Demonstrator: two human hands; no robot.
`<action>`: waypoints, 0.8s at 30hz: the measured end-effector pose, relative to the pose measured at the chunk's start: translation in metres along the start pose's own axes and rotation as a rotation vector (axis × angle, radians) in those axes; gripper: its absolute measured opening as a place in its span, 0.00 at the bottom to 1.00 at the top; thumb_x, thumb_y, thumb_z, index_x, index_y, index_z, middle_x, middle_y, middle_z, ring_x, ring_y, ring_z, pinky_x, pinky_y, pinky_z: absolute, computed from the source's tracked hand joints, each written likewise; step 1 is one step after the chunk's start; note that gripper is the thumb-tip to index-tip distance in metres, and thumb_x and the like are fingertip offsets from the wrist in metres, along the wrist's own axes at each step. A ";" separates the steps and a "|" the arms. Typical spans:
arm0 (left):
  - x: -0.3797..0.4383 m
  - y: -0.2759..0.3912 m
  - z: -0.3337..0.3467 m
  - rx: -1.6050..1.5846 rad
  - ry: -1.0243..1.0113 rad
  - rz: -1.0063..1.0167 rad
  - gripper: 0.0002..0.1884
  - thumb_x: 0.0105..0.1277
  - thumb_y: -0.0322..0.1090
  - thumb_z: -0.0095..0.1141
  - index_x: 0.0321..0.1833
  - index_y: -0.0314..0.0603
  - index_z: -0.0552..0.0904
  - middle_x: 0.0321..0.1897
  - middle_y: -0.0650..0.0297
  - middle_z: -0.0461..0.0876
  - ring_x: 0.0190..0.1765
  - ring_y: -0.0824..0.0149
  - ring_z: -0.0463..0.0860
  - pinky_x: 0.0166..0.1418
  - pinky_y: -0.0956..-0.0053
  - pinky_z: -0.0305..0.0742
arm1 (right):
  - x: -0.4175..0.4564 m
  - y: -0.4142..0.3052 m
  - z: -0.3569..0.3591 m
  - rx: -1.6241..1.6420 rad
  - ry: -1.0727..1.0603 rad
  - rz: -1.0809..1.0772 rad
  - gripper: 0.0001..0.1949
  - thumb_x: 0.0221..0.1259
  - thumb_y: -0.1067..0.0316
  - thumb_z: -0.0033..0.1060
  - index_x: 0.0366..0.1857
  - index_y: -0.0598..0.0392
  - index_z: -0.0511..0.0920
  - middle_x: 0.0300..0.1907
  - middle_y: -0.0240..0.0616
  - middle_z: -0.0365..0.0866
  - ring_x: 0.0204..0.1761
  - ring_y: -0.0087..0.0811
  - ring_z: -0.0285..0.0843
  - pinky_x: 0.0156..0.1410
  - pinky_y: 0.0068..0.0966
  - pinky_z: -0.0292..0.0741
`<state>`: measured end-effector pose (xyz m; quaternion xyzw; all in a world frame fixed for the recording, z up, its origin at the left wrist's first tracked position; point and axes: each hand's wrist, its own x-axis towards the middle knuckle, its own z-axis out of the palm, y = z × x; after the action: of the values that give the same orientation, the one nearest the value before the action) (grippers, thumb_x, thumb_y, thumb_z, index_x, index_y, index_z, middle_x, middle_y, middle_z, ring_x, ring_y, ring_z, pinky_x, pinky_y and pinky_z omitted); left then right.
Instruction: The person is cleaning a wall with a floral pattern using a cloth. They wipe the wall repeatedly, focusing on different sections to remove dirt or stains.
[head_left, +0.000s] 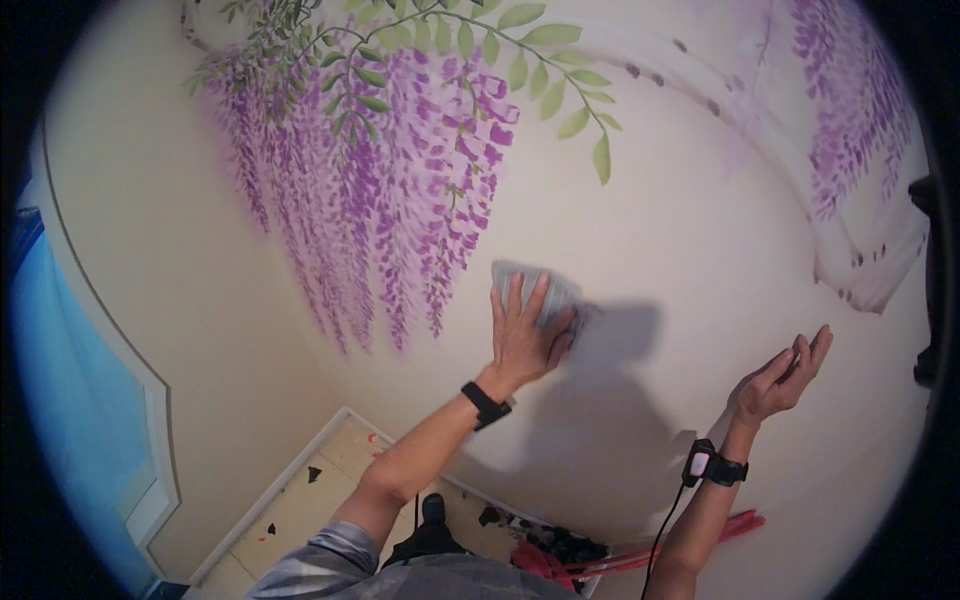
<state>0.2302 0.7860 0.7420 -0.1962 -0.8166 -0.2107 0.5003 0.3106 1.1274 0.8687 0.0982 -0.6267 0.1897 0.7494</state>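
Note:
My left hand (526, 334) is spread against the painted wall (675, 225), pressing a flat grey piece with pale stripes (564, 294) to it. The piece looks like a folded cloth, though its material is unclear, and my fingers and palm cover part of it. Just left of the hand hang the lower tips of painted purple wisteria (397, 225). My right hand (784, 381) is raised at the right close to the wall, below the painted branch (795, 172). It appears to hold nothing, its fingers loosely bent.
A red long-handled tool (739, 526) slants near the floor at lower right. Black scraps (562, 544) litter the tiled floor (289, 495) along the baseboard (262, 495). A cable (660, 532) runs down from my right wrist device. Blue fabric (75, 367) fills a framed opening at left.

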 end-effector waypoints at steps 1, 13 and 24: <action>0.026 -0.003 -0.014 0.001 -0.023 0.012 0.26 0.55 0.49 0.68 0.60 0.60 0.83 0.84 0.46 0.51 0.83 0.28 0.45 0.77 0.22 0.42 | 0.000 0.000 -0.001 -0.023 -0.008 -0.006 0.13 0.76 0.79 0.43 0.58 0.67 0.75 0.78 0.57 0.62 0.82 0.53 0.56 0.77 0.42 0.71; 0.042 -0.090 -0.045 0.090 0.368 -0.239 0.29 0.82 0.43 0.37 0.83 0.48 0.59 0.85 0.40 0.41 0.84 0.31 0.41 0.82 0.35 0.35 | 0.003 -0.005 -0.002 -0.074 0.000 -0.050 0.14 0.76 0.78 0.43 0.59 0.67 0.75 0.77 0.57 0.64 0.81 0.53 0.58 0.75 0.41 0.73; -0.066 -0.051 0.019 0.059 0.185 -0.267 0.21 0.76 0.44 0.51 0.67 0.46 0.79 0.83 0.35 0.44 0.83 0.27 0.42 0.78 0.25 0.37 | -0.035 -0.024 0.000 0.071 -0.079 0.095 0.16 0.78 0.74 0.47 0.65 0.65 0.71 0.80 0.57 0.58 0.81 0.53 0.58 0.78 0.44 0.70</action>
<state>0.2173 0.7467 0.6673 -0.0510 -0.7916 -0.2683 0.5466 0.3159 1.0998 0.8372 0.1024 -0.6525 0.2433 0.7103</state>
